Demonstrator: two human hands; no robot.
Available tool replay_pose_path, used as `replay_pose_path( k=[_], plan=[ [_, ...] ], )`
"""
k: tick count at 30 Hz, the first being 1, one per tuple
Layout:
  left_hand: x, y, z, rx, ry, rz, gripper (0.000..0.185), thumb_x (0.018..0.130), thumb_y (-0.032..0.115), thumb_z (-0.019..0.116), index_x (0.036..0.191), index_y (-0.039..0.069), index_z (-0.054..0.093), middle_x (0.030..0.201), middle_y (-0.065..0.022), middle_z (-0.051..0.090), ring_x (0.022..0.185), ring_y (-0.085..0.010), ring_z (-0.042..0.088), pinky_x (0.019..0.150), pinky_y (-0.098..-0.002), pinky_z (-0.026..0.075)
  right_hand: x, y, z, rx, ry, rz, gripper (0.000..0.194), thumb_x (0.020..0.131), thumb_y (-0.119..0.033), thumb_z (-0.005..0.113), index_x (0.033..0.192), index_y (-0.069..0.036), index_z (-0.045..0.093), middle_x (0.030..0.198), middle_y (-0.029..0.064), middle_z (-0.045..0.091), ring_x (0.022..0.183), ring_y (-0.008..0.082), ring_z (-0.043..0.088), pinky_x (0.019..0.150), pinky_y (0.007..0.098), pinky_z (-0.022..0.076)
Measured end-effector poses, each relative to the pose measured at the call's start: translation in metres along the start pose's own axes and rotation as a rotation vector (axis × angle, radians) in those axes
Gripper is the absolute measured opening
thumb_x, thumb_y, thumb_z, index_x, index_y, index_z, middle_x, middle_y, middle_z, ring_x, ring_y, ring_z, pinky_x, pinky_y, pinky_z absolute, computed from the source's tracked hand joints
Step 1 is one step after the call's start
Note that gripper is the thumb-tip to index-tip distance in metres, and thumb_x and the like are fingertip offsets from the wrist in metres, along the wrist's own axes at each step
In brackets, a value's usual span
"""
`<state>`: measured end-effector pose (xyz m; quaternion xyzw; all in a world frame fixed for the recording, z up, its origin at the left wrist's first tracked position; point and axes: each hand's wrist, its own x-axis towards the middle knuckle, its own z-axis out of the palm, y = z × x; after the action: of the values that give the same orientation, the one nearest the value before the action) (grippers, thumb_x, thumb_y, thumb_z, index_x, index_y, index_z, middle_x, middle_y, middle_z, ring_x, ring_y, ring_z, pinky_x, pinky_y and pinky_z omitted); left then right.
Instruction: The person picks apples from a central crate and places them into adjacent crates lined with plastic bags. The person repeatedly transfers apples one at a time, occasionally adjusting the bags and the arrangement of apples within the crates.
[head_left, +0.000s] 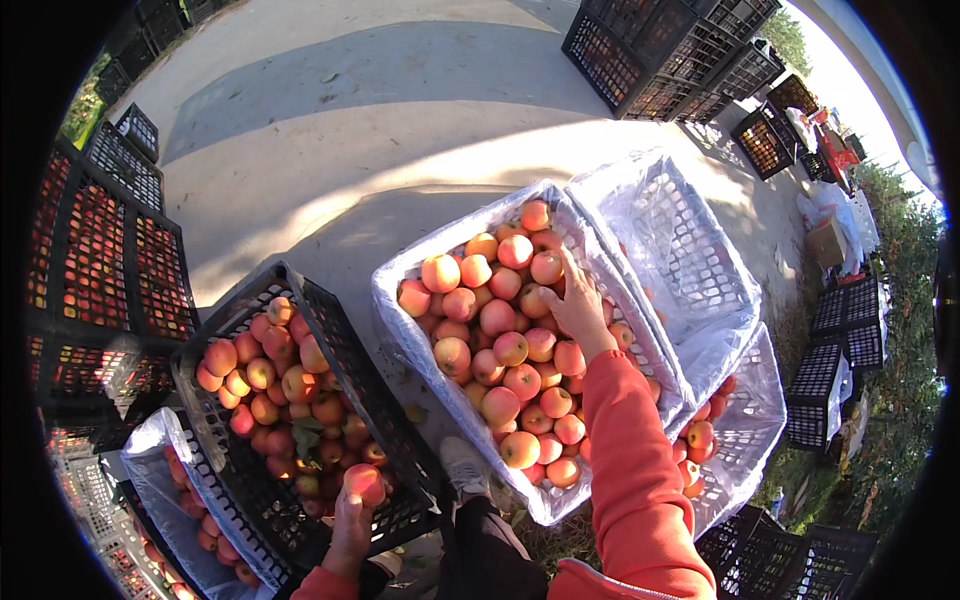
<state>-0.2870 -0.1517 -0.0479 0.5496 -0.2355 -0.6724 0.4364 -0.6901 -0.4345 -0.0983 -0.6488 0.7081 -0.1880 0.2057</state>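
Note:
My left hand holds a red-yellow apple above the near end of a black plastic crate. That crate is partly filled with loose apples, and a green leaf lies among them. My right hand reaches over a crate lined with clear plastic film, heaped with apples. Its thumb and fingers are spread beside a blushed apple at the heap's right side; whether they grip it, I cannot tell.
A film-lined crate with a bare bottom adjoins on the right. Another lined crate below it holds some apples. Stacked apple crates stand left, more at the far right. A lined crate of apples sits lower left. My shoe is between the crates.

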Motion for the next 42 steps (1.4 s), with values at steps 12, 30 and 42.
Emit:
replay_pose_path(
  k=[12,30,42],
  plan=[
    [-0.002,0.009,-0.009,0.027,-0.024,-0.082,0.08,0.089,0.065,0.063,0.137,0.002,0.051,0.117,-0.0083,0.063,0.103,-0.0192,0.064,0.089,-0.0328,0.051,0.011,-0.026,-0.002,-0.45,0.038,0.152,0.072,0.089,-0.05,0.068,0.15,-0.018,0.045,0.136,0.0129,0.058,0.126,0.0327,0.054,0.102,0.0499,0.0426],
    [-0.161,0.069,-0.24,-0.448,0.794,0.242,0.056,0.09,0.047,0.074,0.13,0.014,0.054,0.116,-0.0042,0.063,0.095,-0.0193,0.067,0.083,-0.0346,0.055,-0.01,-0.019,0.015,-0.266,0.592,-0.952,0.043,0.093,-0.027,0.066,0.128,-0.003,0.064,0.124,0.0229,0.065,0.12,0.0354,0.061,0.1,0.0469,0.0494],
    [-0.283,0.034,-0.457,-0.685,1.338,0.824,0.04,0.099,0.036,0.065,0.129,0.018,0.046,0.115,-0.0062,0.06,0.107,-0.0268,0.065,0.09,-0.0432,0.051,-0.232,-0.004,-0.009,-0.076,-0.17,-0.297,0.071,0.089,-0.022,0.075,0.149,0.0,0.044,0.145,0.0231,0.055,0.133,0.0373,0.054,0.112,0.0444,0.0436]
  ],
)
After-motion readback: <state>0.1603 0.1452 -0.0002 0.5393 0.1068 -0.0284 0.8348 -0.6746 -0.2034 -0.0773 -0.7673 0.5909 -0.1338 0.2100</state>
